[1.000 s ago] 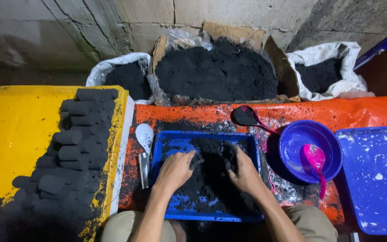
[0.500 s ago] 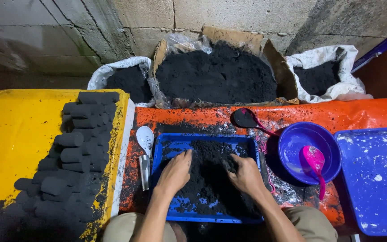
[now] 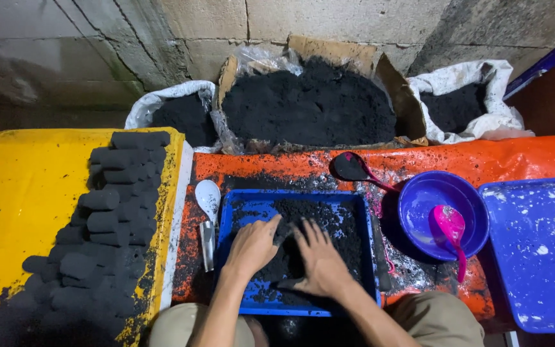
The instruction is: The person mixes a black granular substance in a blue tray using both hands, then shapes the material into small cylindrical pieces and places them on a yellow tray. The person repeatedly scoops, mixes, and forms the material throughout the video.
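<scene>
Orange sheeting [image 3: 521, 157] lay under my blue tray [image 3: 239, 209]. My left hand [image 3: 252, 247] and right hand [image 3: 319, 260] pressed flat, fingers spread, on black powder [image 3: 335, 225]; it looked soft, crumbly, maybe damp, best scooped from underneath.

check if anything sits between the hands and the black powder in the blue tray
Nothing visible does. The left hand and right hand both rest straight on the black powder inside the blue tray.

Left hand [image 3: 252, 247] and right hand [image 3: 318, 263] press flat into black powder [image 3: 319, 218], apparently damp, inside blue tray [image 3: 232, 205]; black cylinders [image 3: 107, 218] stacked at left.
</scene>
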